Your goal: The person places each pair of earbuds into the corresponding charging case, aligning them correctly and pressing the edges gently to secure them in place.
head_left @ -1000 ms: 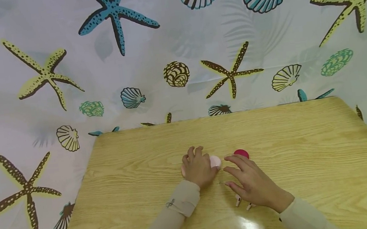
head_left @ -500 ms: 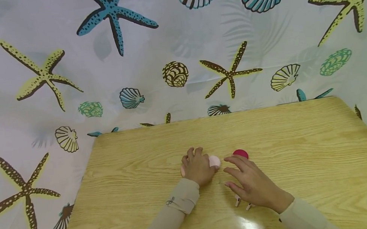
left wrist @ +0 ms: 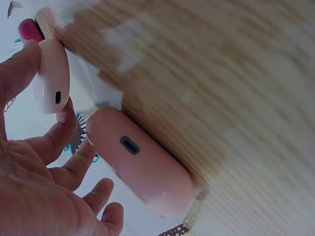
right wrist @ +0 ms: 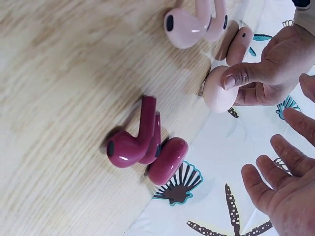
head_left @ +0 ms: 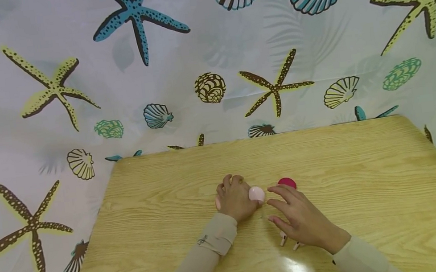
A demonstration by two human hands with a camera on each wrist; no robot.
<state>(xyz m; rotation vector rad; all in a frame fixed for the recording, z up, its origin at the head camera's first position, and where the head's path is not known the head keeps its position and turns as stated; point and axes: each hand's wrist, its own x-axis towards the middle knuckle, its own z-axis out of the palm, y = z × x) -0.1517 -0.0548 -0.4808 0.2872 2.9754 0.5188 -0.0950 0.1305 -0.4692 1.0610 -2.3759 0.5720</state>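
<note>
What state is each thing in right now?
Pale pink case: closed, pinched by left hand.
Salmon pink case: closed, lying on table.
Magenta case: closed, lying free.
Magenta earbuds: out of case, on table.
Pink earbuds: out of case, on table.
Right hand: open, holding nothing.

- Two bare hands, the left hand point(head_left: 234, 200) and right hand point(head_left: 302, 219), with no rings or watch.
- Long beige fabric sleeves point(head_left: 200, 263) cover both forearms.
- Each sleeve ends in a folded cuff point(head_left: 219, 235) at the wrist.
</note>
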